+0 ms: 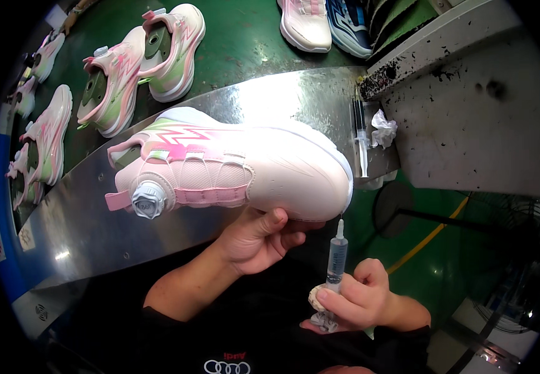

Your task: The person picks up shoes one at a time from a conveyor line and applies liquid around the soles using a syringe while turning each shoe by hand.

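A pale pink and white sneaker [295, 162] with a white lacing dial [148, 199] lies tilted on its side in front of me, its toe to the right. My left hand [260, 243] grips it from below near the toe, the thumb showing and most fingers hidden behind it. My right hand [360, 298] is closed round a clear syringe [337, 258] with liquid inside, held upright. The syringe's tip is at the sole edge by the toe; I cannot tell if they touch. A crumpled whitish wad [325, 321] is also tucked in the right hand.
Beneath the sneaker runs a shiny metal edge [95, 249] along a green work surface [239, 43]. Several similar sneakers [173, 53] stand at the far left. A dark blue shoe [349, 28] is at the back. Another syringe [361, 143] and crumpled tissue [383, 129] lie beside a grey metal housing [475, 118].
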`<move>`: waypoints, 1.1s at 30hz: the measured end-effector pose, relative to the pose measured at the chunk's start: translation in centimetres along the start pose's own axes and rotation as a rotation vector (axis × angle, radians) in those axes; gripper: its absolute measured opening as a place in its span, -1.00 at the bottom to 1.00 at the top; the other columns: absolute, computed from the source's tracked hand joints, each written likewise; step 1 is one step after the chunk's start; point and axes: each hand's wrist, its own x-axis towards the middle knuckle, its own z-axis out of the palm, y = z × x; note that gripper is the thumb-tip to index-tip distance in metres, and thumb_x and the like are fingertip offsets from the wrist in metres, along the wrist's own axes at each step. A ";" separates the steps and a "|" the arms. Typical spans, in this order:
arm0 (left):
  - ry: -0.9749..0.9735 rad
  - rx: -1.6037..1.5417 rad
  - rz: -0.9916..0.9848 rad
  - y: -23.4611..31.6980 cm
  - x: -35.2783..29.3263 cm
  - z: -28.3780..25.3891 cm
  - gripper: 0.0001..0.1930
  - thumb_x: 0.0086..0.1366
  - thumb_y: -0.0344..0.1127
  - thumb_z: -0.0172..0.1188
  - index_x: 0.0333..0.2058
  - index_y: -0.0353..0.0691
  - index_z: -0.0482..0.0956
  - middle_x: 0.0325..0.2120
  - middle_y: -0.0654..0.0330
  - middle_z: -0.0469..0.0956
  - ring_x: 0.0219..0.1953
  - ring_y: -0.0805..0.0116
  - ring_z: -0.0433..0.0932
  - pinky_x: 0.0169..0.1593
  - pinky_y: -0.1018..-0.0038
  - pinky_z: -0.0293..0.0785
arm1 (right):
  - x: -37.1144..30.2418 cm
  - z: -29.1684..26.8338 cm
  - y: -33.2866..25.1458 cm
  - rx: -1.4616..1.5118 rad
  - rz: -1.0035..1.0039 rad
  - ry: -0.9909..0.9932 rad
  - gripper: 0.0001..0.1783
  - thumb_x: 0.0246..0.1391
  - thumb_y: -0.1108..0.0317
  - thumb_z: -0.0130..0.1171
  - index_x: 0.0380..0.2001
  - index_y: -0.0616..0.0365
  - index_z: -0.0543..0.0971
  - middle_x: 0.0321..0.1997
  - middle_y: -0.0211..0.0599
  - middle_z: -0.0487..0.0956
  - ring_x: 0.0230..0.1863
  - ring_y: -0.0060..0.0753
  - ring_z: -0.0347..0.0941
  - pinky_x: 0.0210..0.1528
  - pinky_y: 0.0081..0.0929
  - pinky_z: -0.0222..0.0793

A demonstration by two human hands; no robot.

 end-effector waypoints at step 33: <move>0.355 0.644 0.327 11.1 0.6 0.7 -0.52 0.25 -0.39 0.04 0.12 -0.35 0.18 0.00 0.04 0.38 0.01 0.25 0.42 0.11 0.29 0.35 | 5.7 8.9 10.3 0.087 0.149 0.345 -0.20 -0.54 0.13 0.50 -0.11 0.14 0.41 -0.23 -0.30 0.48 -0.31 -0.23 0.20 -0.24 -0.39 0.19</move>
